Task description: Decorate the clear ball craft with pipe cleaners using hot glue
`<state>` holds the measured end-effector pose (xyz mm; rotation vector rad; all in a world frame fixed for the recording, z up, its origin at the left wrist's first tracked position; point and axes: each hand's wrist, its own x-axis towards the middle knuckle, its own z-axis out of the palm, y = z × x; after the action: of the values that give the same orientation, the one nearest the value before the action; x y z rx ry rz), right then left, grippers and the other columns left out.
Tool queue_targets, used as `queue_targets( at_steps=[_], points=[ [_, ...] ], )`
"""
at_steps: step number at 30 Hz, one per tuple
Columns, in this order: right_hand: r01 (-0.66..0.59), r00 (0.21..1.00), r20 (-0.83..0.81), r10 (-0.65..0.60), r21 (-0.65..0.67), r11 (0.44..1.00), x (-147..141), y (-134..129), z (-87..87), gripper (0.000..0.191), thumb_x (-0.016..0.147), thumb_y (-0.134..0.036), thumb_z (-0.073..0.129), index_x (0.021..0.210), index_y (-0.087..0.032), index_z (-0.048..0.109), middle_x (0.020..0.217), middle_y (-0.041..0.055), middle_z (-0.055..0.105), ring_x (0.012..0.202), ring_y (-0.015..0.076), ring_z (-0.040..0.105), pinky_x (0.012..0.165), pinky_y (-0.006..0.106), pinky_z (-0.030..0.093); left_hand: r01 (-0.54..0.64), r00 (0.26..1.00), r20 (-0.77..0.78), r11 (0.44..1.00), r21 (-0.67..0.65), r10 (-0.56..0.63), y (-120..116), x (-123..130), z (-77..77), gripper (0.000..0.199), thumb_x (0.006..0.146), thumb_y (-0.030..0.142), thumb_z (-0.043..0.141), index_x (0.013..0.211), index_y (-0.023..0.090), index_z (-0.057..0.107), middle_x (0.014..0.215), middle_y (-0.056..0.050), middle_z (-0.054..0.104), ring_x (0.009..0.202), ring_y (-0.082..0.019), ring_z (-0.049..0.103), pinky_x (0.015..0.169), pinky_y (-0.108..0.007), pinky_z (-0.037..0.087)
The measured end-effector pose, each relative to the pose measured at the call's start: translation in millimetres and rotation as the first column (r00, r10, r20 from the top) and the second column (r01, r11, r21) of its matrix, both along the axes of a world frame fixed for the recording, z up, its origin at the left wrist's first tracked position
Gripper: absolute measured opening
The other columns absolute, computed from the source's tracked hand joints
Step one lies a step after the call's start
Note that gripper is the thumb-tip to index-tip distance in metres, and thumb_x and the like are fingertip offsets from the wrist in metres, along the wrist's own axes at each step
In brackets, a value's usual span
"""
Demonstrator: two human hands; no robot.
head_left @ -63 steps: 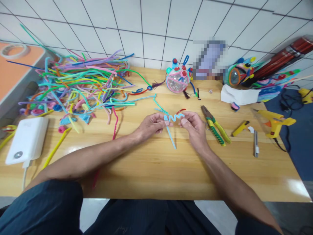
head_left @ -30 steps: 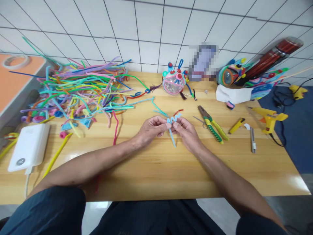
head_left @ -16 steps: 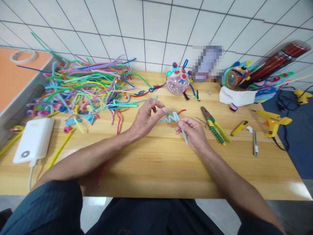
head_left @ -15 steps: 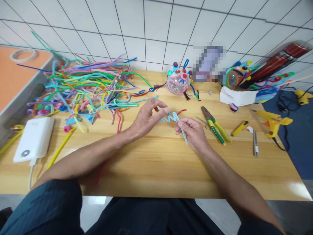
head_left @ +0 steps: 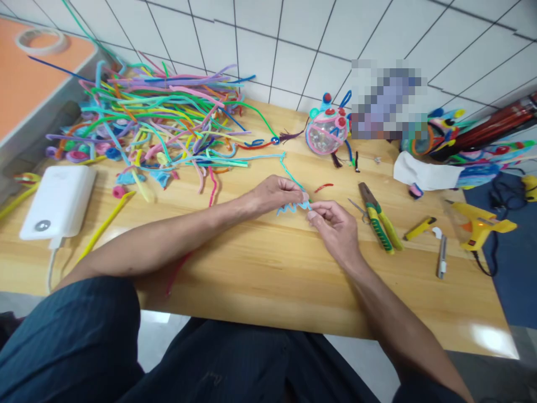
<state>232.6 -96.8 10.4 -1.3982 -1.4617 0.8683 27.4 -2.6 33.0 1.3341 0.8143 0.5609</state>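
Observation:
A light blue pipe cleaner (head_left: 286, 210), bent into a zigzag, is held low over the table between my two hands. My left hand (head_left: 274, 197) pinches it from above near its right part, thumb and fingers together. At its right end my right hand (head_left: 337, 225) grips it between thumb and forefinger. The fingertips of both hands almost meet and cover some of the bends. Behind the left fingers a thin green pipe cleaner (head_left: 292, 174) runs up and away across the table. A short red piece (head_left: 324, 187) lies just beyond my right hand.
A heap of coloured pipe cleaners (head_left: 168, 120) spreads at the left, near a white power bank (head_left: 59, 201). A decorated clear ball (head_left: 326, 133) stands behind my hands. To the right lie pliers (head_left: 380, 221), a yellow cutter (head_left: 419, 228), another cutter (head_left: 442, 256) and a glue gun (head_left: 476, 224).
My left hand has moved right and closed on the zigzag beside my right fingers. The straight tail that stuck out below my right hand no longer shows. The view has shifted.

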Motion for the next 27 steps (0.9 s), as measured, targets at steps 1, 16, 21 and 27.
queue_targets(
  at_steps=[1,16,21,27],
  points=[
    [-0.002,0.998,0.071,-0.002,0.048,0.999,1,0,1.2,0.01,0.092,-0.034,0.077,0.098,-0.026,0.079,0.08,-0.0012,0.079,0.069,0.0163,0.069,0.069,0.032,0.057,0.017,1.0,-0.005,1.0,0.013,-0.017,1,-1,-0.1,0.03,0.08,0.043,0.085,0.072,0.014,0.078,0.064,0.0,0.065,0.06,-0.009,0.051,0.058,-0.023,0.039],
    [-0.495,0.716,0.672,0.19,0.296,0.817,24,8,2.1,0.023,0.108,-0.022,0.063,0.1,-0.031,0.082,0.098,0.0039,0.082,0.091,0.0224,0.074,0.084,0.04,0.054,0.309,0.949,-0.102,0.946,0.101,-0.299,11,-6,-8.5,0.021,0.077,0.032,0.079,0.062,0.018,0.076,0.057,0.004,0.057,0.056,-0.009,0.044,0.056,-0.024,0.032],
    [-0.566,0.681,0.682,0.268,0.258,0.783,23,8,2.1,0.024,0.111,-0.026,0.062,0.099,-0.033,0.081,0.095,0.0014,0.083,0.086,0.0214,0.071,0.084,0.041,0.049,0.393,0.908,-0.184,0.917,0.07,-0.375,10,-8,-3.2,0.013,0.073,0.027,0.079,0.062,0.021,0.08,0.061,0.002,0.067,0.058,-0.013,0.055,0.056,-0.024,0.036],
    [-0.487,0.747,0.621,0.239,0.265,0.832,23,8,1.2,0.021,0.104,-0.048,0.075,0.095,-0.029,0.078,0.088,0.0035,0.082,0.083,0.0253,0.072,0.086,0.044,0.049,0.474,0.871,-0.178,0.878,0.064,-0.457,10,-10,-0.3,0.015,0.073,0.028,0.082,0.062,0.019,0.08,0.058,0.001,0.065,0.056,-0.013,0.053,0.056,-0.026,0.035]
  ],
)
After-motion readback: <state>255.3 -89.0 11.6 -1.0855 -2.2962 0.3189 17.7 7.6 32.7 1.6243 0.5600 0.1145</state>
